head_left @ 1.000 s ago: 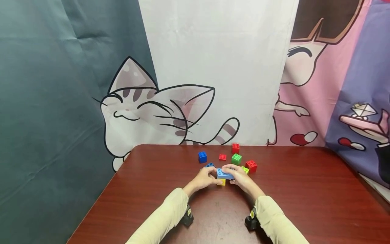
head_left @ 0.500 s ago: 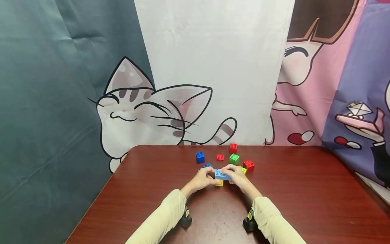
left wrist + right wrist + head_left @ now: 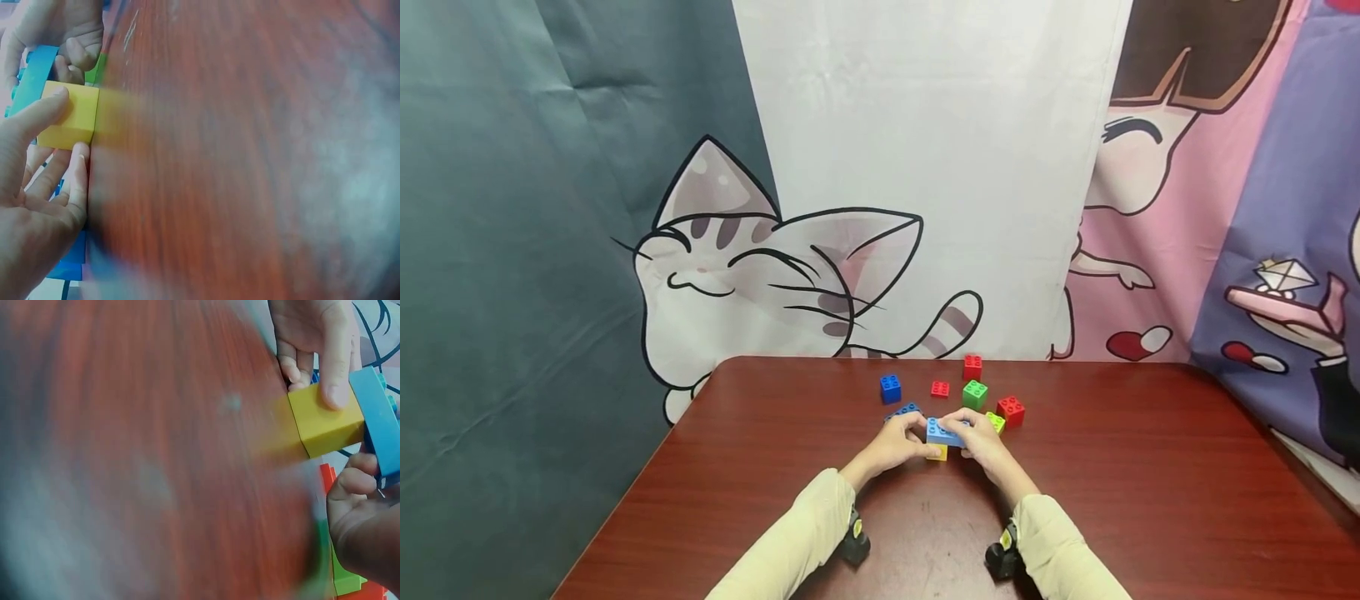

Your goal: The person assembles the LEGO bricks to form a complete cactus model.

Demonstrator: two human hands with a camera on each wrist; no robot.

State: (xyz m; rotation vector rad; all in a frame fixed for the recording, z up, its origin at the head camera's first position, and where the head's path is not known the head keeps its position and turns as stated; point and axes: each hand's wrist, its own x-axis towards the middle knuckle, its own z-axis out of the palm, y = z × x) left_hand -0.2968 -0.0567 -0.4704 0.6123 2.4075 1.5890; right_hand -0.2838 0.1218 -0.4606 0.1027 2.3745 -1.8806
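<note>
A yellow toy brick [image 3: 74, 115] stands on the table, and my left hand [image 3: 891, 443] pinches it, the thumb lying on its near face. On top of it sits a longer light blue toy brick [image 3: 942, 432], overhanging to the right. My right hand [image 3: 987, 444] grips the overhanging end of this light blue brick, fingers over its top and underneath. The right wrist view shows the light blue brick [image 3: 375, 419] against the yellow brick's top; whether they are fully pressed together I cannot tell.
Behind the hands lie a dark blue brick [image 3: 904, 411], a blue brick [image 3: 891, 389], a thin red brick [image 3: 940, 389], a red brick [image 3: 972, 367] and a green brick [image 3: 975, 394]. Close to the right hand are a lime brick [image 3: 996, 422] and another red brick [image 3: 1011, 410].
The head view has shifted slightly. Both hands keep their hold on the yellow and light blue bricks, which stay in nearly the same place.
</note>
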